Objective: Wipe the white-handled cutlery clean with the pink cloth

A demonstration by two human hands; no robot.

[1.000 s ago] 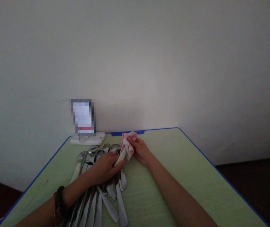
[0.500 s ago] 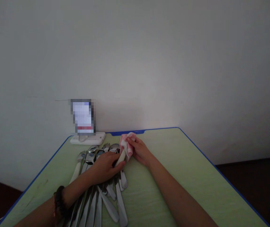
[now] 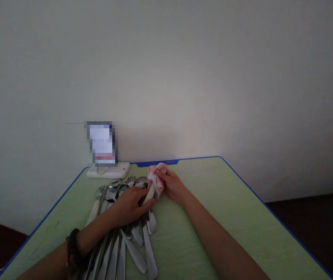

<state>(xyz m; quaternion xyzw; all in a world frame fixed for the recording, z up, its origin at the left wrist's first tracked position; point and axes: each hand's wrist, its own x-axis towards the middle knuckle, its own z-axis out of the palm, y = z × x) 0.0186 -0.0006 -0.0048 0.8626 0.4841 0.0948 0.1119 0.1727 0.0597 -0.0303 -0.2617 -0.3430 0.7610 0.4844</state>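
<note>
My left hand (image 3: 131, 206) is closed around the pale handle of a piece of cutlery (image 3: 149, 194). Its far end is wrapped in a pink and white cloth (image 3: 157, 179), so I cannot see whether it is a fork or a spoon. Fingers of my right hand (image 3: 170, 184) pinch that cloth around the covered end. Beneath and beside my left forearm lies a pile of metal spoons and forks (image 3: 134, 252), their handles pointing towards me. A fork with a pale handle (image 3: 96, 206) rests at the pile's left side.
A phone with a blurred screen (image 3: 102, 144) stands on a white base (image 3: 108, 171) at the table's back left. The light green table (image 3: 227, 210) has a blue edge and meets a plain wall (image 3: 213, 77).
</note>
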